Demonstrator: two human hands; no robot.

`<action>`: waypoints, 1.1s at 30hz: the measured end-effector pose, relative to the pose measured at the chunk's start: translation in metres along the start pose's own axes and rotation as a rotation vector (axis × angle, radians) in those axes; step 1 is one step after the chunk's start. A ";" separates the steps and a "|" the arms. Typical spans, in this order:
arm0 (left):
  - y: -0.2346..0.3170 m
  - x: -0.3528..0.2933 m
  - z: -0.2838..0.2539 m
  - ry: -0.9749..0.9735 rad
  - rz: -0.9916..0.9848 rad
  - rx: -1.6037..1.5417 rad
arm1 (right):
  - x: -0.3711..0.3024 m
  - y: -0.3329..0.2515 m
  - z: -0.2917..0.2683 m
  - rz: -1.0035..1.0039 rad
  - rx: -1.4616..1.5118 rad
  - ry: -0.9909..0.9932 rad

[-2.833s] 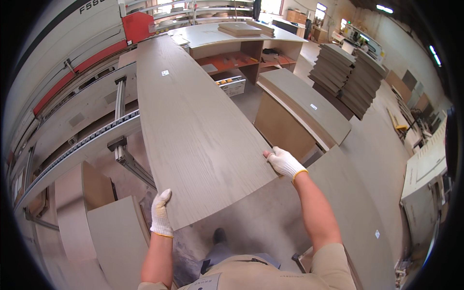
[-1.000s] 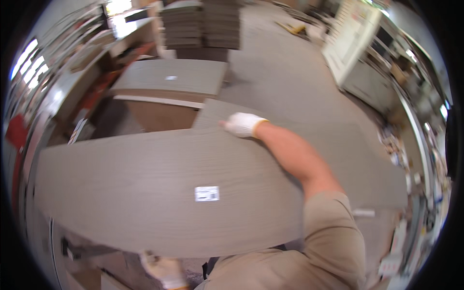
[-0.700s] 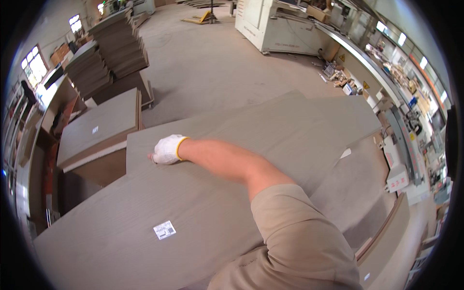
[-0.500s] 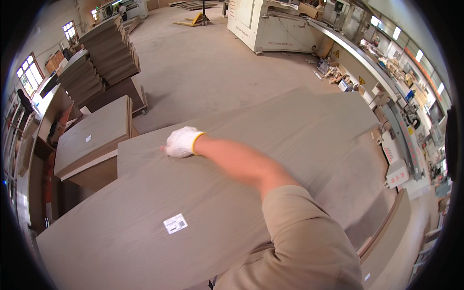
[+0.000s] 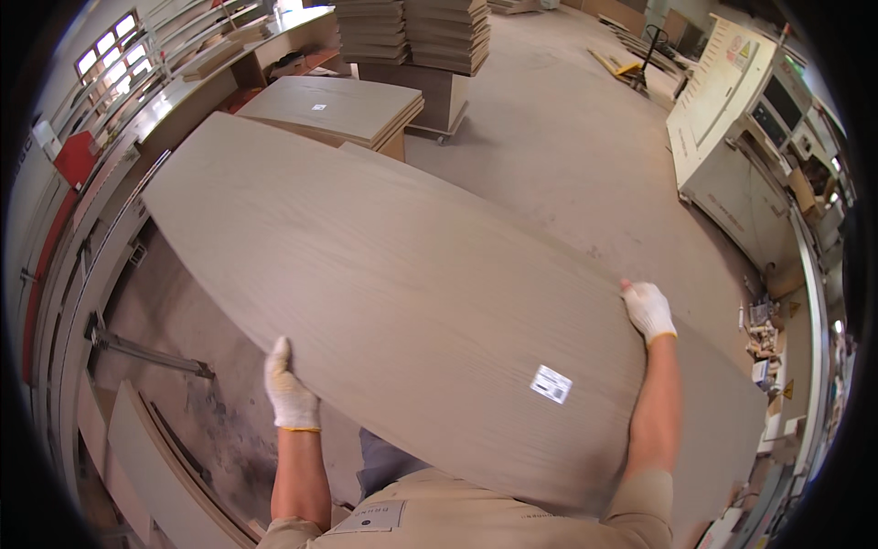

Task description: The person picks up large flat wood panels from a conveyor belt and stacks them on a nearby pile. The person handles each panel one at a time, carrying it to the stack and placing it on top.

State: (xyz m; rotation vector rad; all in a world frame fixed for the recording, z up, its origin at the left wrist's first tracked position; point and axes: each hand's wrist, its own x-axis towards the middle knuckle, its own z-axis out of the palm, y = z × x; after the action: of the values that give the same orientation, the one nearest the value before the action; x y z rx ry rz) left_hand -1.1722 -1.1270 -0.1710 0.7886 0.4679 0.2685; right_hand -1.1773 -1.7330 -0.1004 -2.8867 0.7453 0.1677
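Observation:
A long, light wood-grain panel (image 5: 384, 274) lies across my view from upper left to lower right, held up in front of me. My left hand (image 5: 289, 389), in a white glove, grips its near edge from below. My right hand (image 5: 648, 310), also gloved, holds the far edge at the right. A small white barcode sticker (image 5: 551, 384) sits on the panel's face close to my right forearm.
A low stack of similar panels (image 5: 334, 105) rests on a cart behind, with taller stacks of boards (image 5: 412, 32) beyond. A beige machine (image 5: 732, 128) stands at the right. A conveyor frame (image 5: 82, 274) runs along the left. Concrete floor (image 5: 567, 137) lies beyond the panel.
I have turned back with the panel; my left hand shows again on the near edge, and my right hand has shifted from the panel's left part to its far right edge.

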 end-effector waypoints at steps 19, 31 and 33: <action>-0.137 -0.211 0.114 -0.049 -0.649 0.042 | -0.089 0.316 -0.069 0.193 -0.068 0.229; -0.190 -0.245 0.114 -0.153 -0.917 0.484 | -0.024 0.404 -0.010 0.231 -0.035 0.150; -0.201 -0.240 0.108 -0.129 -0.962 0.588 | -0.018 0.414 -0.002 0.238 0.000 0.177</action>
State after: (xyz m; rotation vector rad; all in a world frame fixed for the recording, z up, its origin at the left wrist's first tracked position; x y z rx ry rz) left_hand -1.3142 -1.4256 -0.1799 1.0469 0.7626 -0.8446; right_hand -1.3947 -2.0827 -0.1467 -2.8310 1.1197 -0.0616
